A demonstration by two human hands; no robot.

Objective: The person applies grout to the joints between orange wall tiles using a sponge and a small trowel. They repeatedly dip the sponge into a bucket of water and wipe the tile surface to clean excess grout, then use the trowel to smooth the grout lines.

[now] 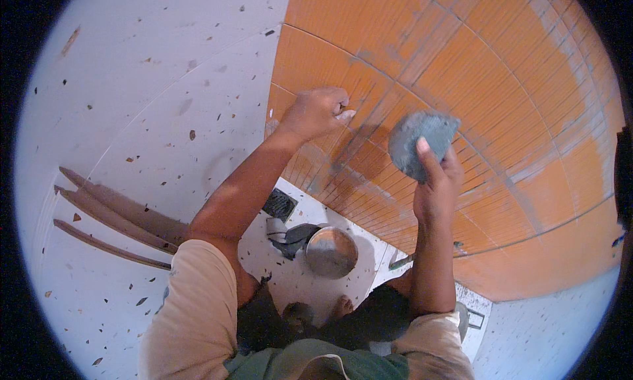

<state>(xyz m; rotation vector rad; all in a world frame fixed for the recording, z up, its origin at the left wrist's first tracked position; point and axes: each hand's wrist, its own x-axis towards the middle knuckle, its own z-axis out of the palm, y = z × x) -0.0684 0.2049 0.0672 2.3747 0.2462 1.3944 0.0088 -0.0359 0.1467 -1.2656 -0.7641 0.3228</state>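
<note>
My right hand point(436, 182) grips a flat, half-round grey piece point(422, 139) that looks like a scraper, its face coated with grey paste. The thumb lies across its front, and the piece is held up before the orange ribbed tiles point(376, 50). Grey smears run along the tile joints. To the left, my left hand point(319, 113) is raised near the tiles, its fingers curled into a closed grip with pale, dusty tips. Whatever those fingers hold, if anything, is too small or hidden to make out.
Below, on the pale floor, stand a round container point(331, 253), a crumpled dark cloth point(290, 237) and a dark square drain grate point(280, 204). A white speckled wall point(151, 96) rises at left, with brown curved strips point(119, 215). Another drain cover point(475, 318) shows at lower right.
</note>
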